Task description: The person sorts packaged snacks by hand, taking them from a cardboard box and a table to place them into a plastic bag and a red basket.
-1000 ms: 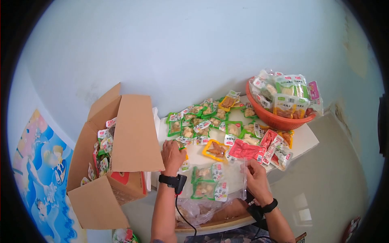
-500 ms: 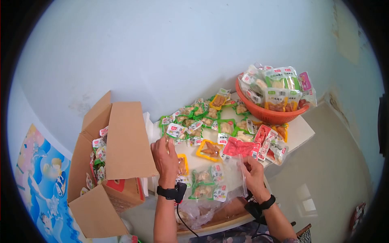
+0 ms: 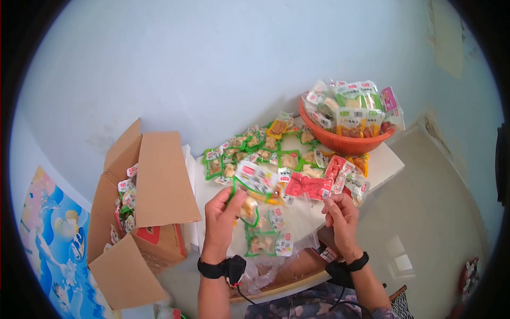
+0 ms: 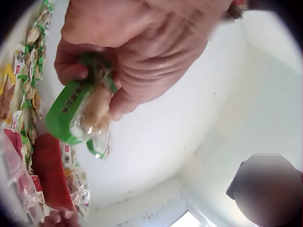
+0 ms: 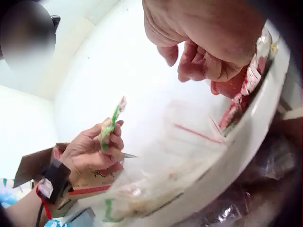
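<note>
My left hand (image 3: 219, 226) pinches a green-edged snack packet (image 3: 256, 179) and holds it up over the white table. Pale food shows through the packet's clear front in the left wrist view, below the thumb and fingers. Under it on the table lies a clear zip bag (image 3: 302, 226) with two similar green-edged packets (image 3: 263, 243) inside. To the right of the bag, my right hand (image 3: 341, 219) hovers with its fingers loosely bent. Nothing shows between those fingers in the right wrist view, where the bag (image 5: 189, 125) lies below them.
Green-edged packets (image 3: 229, 170) spread over the white table (image 3: 385, 162). Red packets (image 3: 308, 186) lie near my right hand. At the back right stands an orange basket (image 3: 345, 144) heaped with packets. An open cardboard box (image 3: 167, 181) with more packets stands on the left.
My left hand has picked up a green-edged packet from the table and brought it right, over the zip bag. My right hand has let go of the bag's edge.
</note>
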Tool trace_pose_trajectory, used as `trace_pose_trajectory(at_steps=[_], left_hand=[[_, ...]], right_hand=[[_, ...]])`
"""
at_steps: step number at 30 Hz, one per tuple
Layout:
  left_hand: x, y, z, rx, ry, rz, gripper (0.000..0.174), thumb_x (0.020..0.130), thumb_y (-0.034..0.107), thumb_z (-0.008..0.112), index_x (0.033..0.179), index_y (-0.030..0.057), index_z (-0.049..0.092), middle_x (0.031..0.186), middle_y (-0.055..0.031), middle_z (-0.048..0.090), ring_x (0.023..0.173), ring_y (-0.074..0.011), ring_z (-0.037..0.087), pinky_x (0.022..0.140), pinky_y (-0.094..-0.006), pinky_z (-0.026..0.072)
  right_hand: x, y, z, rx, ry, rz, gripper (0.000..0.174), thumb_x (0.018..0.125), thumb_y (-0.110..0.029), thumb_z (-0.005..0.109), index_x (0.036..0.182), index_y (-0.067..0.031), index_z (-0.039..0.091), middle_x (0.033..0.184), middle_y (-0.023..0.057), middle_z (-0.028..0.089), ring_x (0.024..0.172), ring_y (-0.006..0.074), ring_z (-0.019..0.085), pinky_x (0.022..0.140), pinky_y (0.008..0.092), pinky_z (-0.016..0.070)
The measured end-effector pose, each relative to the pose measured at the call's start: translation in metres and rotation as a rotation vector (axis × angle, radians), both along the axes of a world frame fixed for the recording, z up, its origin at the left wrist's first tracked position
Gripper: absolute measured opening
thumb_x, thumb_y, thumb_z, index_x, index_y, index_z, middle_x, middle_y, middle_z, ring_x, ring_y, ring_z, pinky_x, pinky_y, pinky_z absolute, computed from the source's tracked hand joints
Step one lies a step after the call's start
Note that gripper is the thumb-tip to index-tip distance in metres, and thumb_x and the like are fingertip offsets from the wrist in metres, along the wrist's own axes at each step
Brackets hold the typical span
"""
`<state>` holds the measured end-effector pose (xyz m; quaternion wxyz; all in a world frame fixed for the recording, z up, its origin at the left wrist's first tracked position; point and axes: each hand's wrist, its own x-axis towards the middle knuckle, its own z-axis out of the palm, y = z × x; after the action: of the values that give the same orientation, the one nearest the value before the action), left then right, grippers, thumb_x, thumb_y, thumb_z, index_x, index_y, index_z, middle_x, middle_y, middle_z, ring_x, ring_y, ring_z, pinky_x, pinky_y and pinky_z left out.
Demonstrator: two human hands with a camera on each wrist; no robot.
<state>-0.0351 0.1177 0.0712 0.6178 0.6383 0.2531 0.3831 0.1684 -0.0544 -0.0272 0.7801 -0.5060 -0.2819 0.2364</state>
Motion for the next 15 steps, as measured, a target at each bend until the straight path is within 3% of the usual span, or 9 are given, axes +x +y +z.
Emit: trace_pose_trajectory(at_steps=[1,3,7,10,11,15], left_hand=[[-0.005,-0.007,-0.002,0.117,0.109,-0.059,0.022,0.1,0.019,0.068,0.112,0.0002,0.072,0.091,0.0004,0.072,0.082,-0.005,0.063,0.072,-0.0246,0.05],[-0.008,-0.03,0.004,0.247,0.302,-0.221,0.02,0.098,0.018,0.07,0.108,0.0002,0.072,0.089,0.0002,0.072,0.08,-0.0057,0.061,0.072,-0.0258,0.0494],[0.001,-0.071,0.0,0.517,0.381,-0.405,0.022,0.092,0.015,0.077,0.103,-0.0017,0.07,0.09,-0.0056,0.07,0.079,-0.0138,0.062,0.071,-0.0287,0.049],[0.002,-0.083,-0.013,0.591,0.373,-0.425,0.028,0.09,0.014,0.079,0.112,-0.0004,0.07,0.097,-0.01,0.071,0.084,-0.0196,0.066,0.071,-0.0298,0.0515],[0.003,-0.089,-0.018,0.561,0.352,-0.377,0.03,0.09,0.013,0.079,0.115,0.0004,0.07,0.098,-0.01,0.071,0.084,-0.019,0.066,0.072,-0.0297,0.052],[-0.002,-0.089,-0.046,0.446,0.254,-0.175,0.034,0.091,0.01,0.076,0.123,0.0031,0.068,0.101,-0.0098,0.073,0.083,-0.0168,0.068,0.072,-0.0289,0.0535]], right_hand=[[-0.003,-0.006,0.015,0.025,-0.03,0.051,0.016,0.101,-0.015,0.066,0.112,-0.0029,0.065,0.088,0.001,0.067,0.074,0.0063,0.061,0.059,0.021,0.044],[-0.008,-0.023,0.044,-0.04,-0.02,0.218,0.024,0.1,-0.018,0.071,0.118,-0.0024,0.066,0.098,0.0008,0.069,0.088,0.0076,0.064,0.067,0.0222,0.0473],[-0.014,-0.039,0.048,-0.172,-0.054,0.591,0.026,0.097,-0.019,0.076,0.115,-0.0018,0.068,0.099,-0.0025,0.07,0.087,0.0024,0.061,0.068,0.0217,0.0483],[-0.009,-0.063,0.05,-0.379,0.009,0.582,0.021,0.097,-0.017,0.076,0.11,-0.0017,0.07,0.095,-0.0038,0.069,0.083,0.0016,0.06,0.07,0.0218,0.0498],[-0.011,-0.066,0.039,-0.247,0.006,0.506,0.014,0.098,-0.015,0.073,0.104,-0.0029,0.071,0.09,-0.0037,0.069,0.079,0.0022,0.061,0.071,0.0211,0.0501],[0.011,-0.09,0.008,-0.081,0.109,0.206,0.007,0.103,-0.012,0.064,0.104,-0.006,0.066,0.094,0.0032,0.074,0.078,0.0074,0.069,0.065,0.0222,0.0532]])
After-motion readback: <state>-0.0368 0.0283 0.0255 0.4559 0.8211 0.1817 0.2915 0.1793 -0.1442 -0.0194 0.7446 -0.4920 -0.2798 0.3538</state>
